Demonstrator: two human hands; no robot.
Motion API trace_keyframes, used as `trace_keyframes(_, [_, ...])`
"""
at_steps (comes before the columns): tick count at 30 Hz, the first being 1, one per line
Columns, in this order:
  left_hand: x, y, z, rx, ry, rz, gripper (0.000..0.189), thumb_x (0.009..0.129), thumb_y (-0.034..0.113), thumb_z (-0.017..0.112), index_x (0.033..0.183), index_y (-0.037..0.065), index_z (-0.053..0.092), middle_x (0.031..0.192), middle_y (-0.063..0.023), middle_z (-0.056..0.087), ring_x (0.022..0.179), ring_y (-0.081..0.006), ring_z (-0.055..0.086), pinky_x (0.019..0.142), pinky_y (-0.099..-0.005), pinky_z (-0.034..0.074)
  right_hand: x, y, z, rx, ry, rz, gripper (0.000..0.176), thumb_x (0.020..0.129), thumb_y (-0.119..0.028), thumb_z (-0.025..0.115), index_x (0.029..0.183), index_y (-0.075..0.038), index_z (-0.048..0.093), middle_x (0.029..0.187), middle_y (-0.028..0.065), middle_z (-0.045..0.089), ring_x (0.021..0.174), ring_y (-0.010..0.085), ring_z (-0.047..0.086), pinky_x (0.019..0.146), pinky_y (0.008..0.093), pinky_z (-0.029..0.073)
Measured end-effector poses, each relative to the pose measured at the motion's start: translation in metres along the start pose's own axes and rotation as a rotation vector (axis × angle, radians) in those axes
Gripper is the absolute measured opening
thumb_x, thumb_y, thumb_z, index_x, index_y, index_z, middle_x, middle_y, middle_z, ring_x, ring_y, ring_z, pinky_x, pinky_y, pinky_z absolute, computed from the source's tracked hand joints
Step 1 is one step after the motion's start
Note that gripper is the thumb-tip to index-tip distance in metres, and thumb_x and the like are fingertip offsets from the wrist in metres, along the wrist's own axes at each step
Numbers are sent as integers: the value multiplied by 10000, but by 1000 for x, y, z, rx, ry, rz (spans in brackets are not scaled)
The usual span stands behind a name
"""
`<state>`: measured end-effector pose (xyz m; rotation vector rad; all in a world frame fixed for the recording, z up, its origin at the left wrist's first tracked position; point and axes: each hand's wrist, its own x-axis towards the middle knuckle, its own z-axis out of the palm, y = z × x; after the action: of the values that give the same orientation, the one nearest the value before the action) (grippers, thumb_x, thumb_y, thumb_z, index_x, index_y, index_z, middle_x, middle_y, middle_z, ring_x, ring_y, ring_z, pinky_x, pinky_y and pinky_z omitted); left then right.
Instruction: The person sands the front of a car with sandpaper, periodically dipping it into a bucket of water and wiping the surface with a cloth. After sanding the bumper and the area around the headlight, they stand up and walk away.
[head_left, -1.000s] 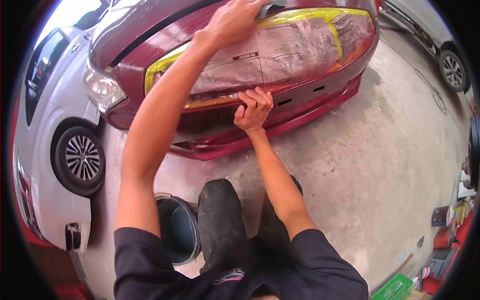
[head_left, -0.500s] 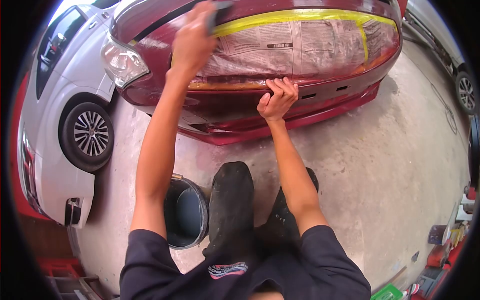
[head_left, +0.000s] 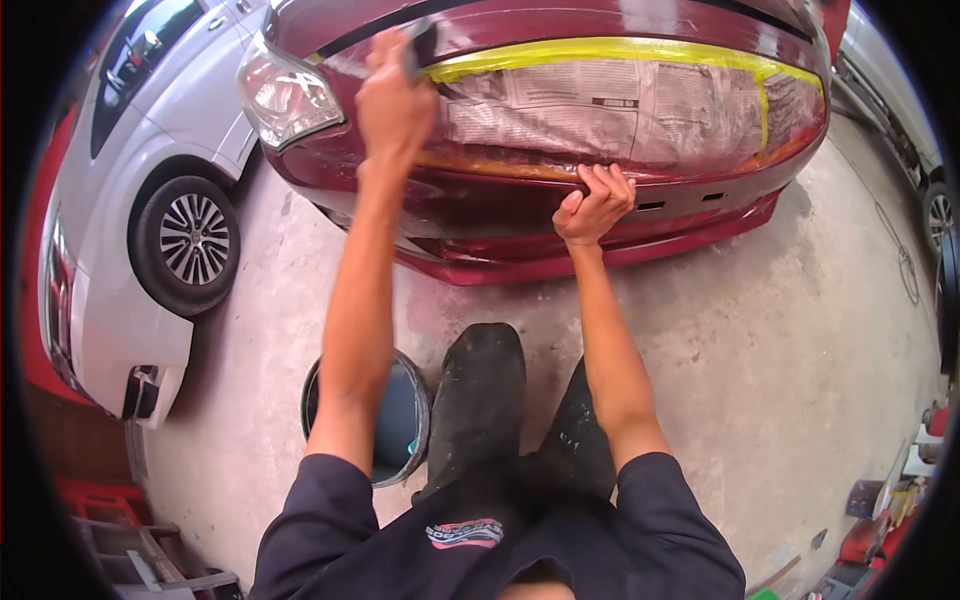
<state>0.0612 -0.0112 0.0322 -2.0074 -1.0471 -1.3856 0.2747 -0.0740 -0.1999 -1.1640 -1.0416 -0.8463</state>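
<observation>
My left hand [head_left: 395, 112], smeared by motion, is closed on a dark grey block [head_left: 423, 45] against the maroon paint at the car's corner. That spot lies right of the headlight [head_left: 290, 97] and beside the left end of the masked area. My right hand [head_left: 598, 205] rests on the upper ledge of the maroon bumper [head_left: 500, 215], its fingers laid over the edge and holding nothing. Newspaper [head_left: 560, 110] under clear film covers the middle panel. Yellow masking tape [head_left: 640, 50] runs along its top.
A black bucket [head_left: 425, 440] with greyish liquid stands by my left leg, partly behind my forearm. To the left is a silver car [head_left: 150, 330]. Another vehicle [head_left: 900, 130] and a cable [head_left: 905, 260] are at right. Assorted items lie at lower right.
The view has shifted, so the car appears further right and slightly lower. My left hand has moved a little down on the panel with the block. My right hand stays on the bumper ledge.
</observation>
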Motion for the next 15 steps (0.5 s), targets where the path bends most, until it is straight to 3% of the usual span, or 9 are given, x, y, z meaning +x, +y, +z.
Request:
trace_keyframes(1, [9,34,-4,-78,-124,-81,536,868,4,589,1403,39,587,1486,-222,569,1341,-410,574,1132,-464,488,1,0,-1,-9,-8,-4,327,954,-308,493,1177,-152,675,1211,52,583,1260,296,545,1176,511,303])
trace_keyframes(2, [14,51,9,-141,-89,150,566,790,6,648,1350,-26,575,1402,-232,618,1340,-401,568,1158,-484,456,1,0,-2,-9,-16,-10,328,954,-308,492,1178,-152,674,1212,53,582,1260,296,545,1177,512,302])
trace_keyframes(4, [15,66,25,-185,-87,303,589,775,1,657,1358,-15,575,1425,-211,612,1391,-404,517,1210,-493,389,1,3,-2,-3,-28,-30,330,954,-308,491,1182,-151,671,1213,54,581,1262,298,544,1178,514,300])
trace_keyframes(5, [10,50,15,-217,-101,279,555,830,-14,632,1383,15,589,1484,-242,559,1395,-407,519,1178,-478,434,1,3,-2,-1,-34,-34,334,955,-308,488,1188,-149,668,1211,55,581,1264,300,542,1179,520,296])
trace_keyframes(8, [-25,-6,-21,-198,-10,-78,436,947,39,605,1380,-12,593,1467,-246,576,1414,-406,501,1200,-465,401,0,2,-1,-2,-24,-25,336,956,-306,484,1187,-145,667,1210,55,583,1265,302,541,1179,524,294])
trace_keyframes(11, [-15,-40,-9,-104,51,-61,449,943,44,591,1387,-24,573,1486,-234,563,1401,-429,510,1178,-505,419,1,4,2,-5,-15,-31,338,960,-304,477,1186,-140,667,1209,57,583,1269,303,537,1178,527,294])
trace_keyframes(15, [-50,-19,-5,-140,163,-49,379,1075,54,446,1423,-39,564,1504,-254,543,1455,-415,454,1206,-500,374,-3,4,-3,-25,-33,-54,343,978,-319,462,1186,-136,665,1210,61,582,1267,302,535,1176,532,292])
